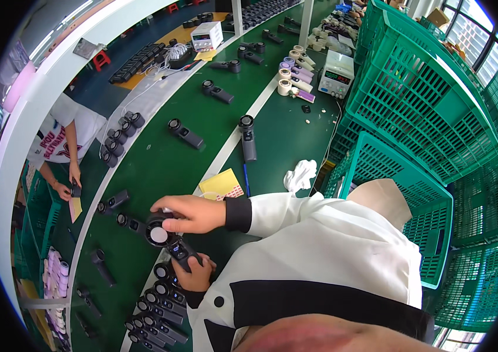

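A dark grey handheld fan [158,233] is held in front of me over the green work surface. It has a round head with a pale disc at its centre and a small lit display on its handle. My right hand [193,215] grips the head from above, thumb across its rim. Around the handle, my left hand [196,273] has its fingers closed. Just beyond the head lies another dark fan [130,223] on the green belt. Below my left hand, several dark fans [158,314] lie in a packed row, some with lit displays.
Yellow paper [223,184], a blue pen [246,179], a crumpled white cloth [300,175] and one dark fan [248,141] lie ahead. Farther off stands a white power supply [336,74]. Green crates [425,94] rise at right. Across the belt, a co-worker's hands [68,182] hold a dark part.
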Available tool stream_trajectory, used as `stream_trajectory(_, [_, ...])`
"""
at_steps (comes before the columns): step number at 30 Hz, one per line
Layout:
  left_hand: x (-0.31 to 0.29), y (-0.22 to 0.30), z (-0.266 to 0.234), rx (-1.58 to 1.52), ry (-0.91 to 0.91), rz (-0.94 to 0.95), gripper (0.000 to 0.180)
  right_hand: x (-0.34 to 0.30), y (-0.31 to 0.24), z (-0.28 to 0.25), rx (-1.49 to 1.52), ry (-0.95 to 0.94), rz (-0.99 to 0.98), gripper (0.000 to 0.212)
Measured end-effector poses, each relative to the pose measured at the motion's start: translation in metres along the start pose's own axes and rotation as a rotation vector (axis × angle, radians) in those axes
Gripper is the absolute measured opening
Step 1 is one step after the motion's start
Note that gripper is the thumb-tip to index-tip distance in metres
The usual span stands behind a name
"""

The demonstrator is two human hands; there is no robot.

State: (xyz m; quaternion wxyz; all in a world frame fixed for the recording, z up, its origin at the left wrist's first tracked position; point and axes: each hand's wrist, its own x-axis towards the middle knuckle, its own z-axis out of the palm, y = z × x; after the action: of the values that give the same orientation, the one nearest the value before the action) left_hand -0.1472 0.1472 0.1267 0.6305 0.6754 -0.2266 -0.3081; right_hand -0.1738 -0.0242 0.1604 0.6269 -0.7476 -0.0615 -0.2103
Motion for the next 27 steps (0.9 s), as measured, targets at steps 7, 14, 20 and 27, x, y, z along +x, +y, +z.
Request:
stream_trajectory(7, [0.002, 0.015, -0.045, -0.48, -0.527, 0.083, 0.049, -0.003, 0.002, 0.02, 0.121, -0.05, 0.02, 0.041])
stream_trajectory(14, [-0.037, 0.088, -0.065, -0.24, -0.029, 0.917, 0.033, -0.041, 0.047, 0.057, -0.075, -0.364, 0.046, 0.034])
stream_trajectory(20, [-0.075, 0.124, -0.079, -0.352, 0.06, 1.015, 0.046, -0.047, 0.033, 0.072, 0.062, -0.565, 0.13, 0.026])
stream_trajectory(27, [-0.082, 0.133, -0.089, -0.518, -0.035, 1.028, 0.044, -0.049, 0.03, 0.074, 0.013, -0.46, 0.143, 0.027])
